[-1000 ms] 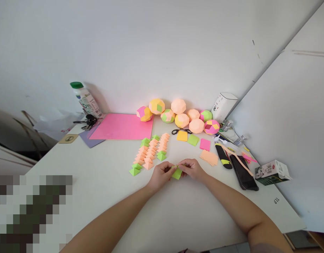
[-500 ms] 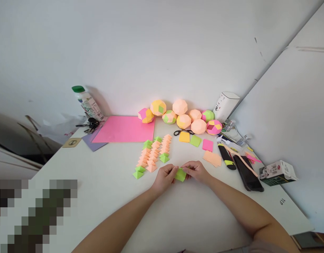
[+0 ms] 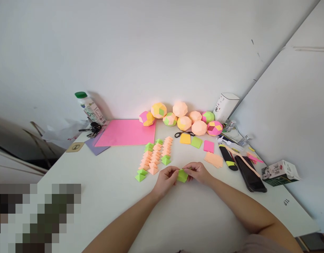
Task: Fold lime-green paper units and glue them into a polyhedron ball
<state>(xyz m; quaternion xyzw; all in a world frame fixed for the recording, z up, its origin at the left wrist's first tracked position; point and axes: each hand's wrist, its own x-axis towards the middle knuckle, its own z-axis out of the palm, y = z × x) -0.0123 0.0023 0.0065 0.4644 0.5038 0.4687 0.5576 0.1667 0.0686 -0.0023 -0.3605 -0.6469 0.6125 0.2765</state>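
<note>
Both my hands meet at the middle of the white table [image 3: 104,196], pinching one small green folded paper piece [image 3: 182,175]. My left hand [image 3: 166,179] grips its left side with fingers closed. My right hand [image 3: 199,172] grips its right side, also closed. Just behind my left hand lie rows of folded peach and green paper units [image 3: 155,156]. Further back sit small squares of yellow, green and pink paper [image 3: 196,141] and a peach stack [image 3: 213,160].
Several paper polyhedron balls [image 3: 184,119] line the wall, beside a big pink sheet [image 3: 126,133], scissors [image 3: 181,134], a bottle [image 3: 89,107] and keys [image 3: 92,129]. At right lie a phone [image 3: 250,174], a highlighter [image 3: 227,158], a white box [image 3: 225,105] and a carton [image 3: 280,172].
My hands stay together on the green piece, turning and pressing it slightly. The view has tilted a little, so everything sits lower in the frame.
</note>
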